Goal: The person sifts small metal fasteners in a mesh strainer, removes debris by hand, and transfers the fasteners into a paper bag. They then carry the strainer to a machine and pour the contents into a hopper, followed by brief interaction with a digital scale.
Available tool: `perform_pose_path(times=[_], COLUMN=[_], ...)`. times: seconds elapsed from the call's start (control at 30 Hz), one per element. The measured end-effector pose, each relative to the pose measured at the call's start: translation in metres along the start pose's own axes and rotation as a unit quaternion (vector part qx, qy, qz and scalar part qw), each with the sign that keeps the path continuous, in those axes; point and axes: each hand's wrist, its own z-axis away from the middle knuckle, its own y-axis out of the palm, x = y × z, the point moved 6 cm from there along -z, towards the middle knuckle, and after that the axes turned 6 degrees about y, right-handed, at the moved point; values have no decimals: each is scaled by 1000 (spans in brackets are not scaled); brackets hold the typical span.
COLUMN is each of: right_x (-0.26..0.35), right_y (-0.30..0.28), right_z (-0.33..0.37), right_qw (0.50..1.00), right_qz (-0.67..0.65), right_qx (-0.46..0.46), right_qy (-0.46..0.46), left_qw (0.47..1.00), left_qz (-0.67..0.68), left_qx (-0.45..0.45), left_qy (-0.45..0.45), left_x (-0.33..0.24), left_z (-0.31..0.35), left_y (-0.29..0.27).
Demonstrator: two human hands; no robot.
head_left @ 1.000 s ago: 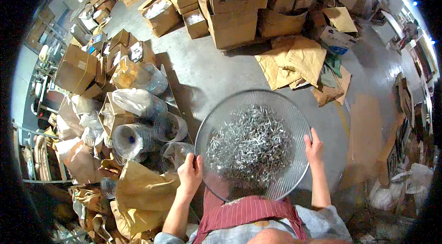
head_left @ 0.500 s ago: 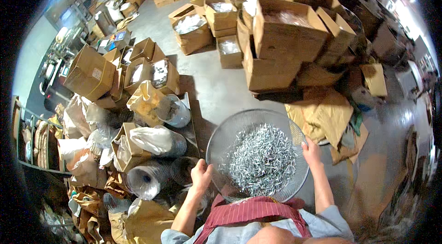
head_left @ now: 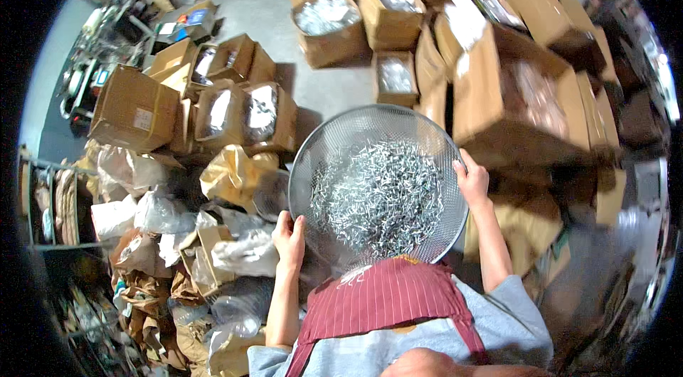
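Your left hand is closed on the lower left rim of a round wire-mesh sieve, and your right hand grasps the rim on the far side, a little higher in the picture; how the fingers wrap underneath is hidden. In the head view, the single view here, the sieve is held in front of your maroon pinstriped apron, with a heap of small, slim, silvery metal pieces inside. The heap covers the middle and spreads toward your body, leaving a band of bare mesh along the far edge. To your left are crumpled plastic bags and a yellow sack; to your right, near that hand, stands a large open carton. Since the load looks dense, it would be wise to share the weight evenly between both hands, hold the rim level so the pieces do not slide over the near edge, and leave clearance between your right knuckles and the carton. Whether the sieve is tilted, you cannot tell from above.
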Motion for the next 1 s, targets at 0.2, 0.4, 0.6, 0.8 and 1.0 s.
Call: perform_pose_path(times=[0.2,0.4,0.6,0.8,1.0], right_x=[105,214,252,312,371], right_y=[28,144,235,283,300], right_z=[-184,-380,-529,-680,-805], right_qw=[982,989,989,990,996], right_qz=[-172,-79,-65,13,-8], right_qx=[-43,86,112,121,66], right_qy=[-71,-96,-70,-72,-58], left_qw=[994,985,984,984,989], left_qz=[-43,-72,-41,-13,14], left_qx=[-93,-154,-138,-104,-128], left_qy=[46,11,-107,-146,-75], left_x=[-75,-26,12,28,-31], left_z=[-160,-328,-521,-702,-858], left_y=[-31,-30,-25,-10,-18])
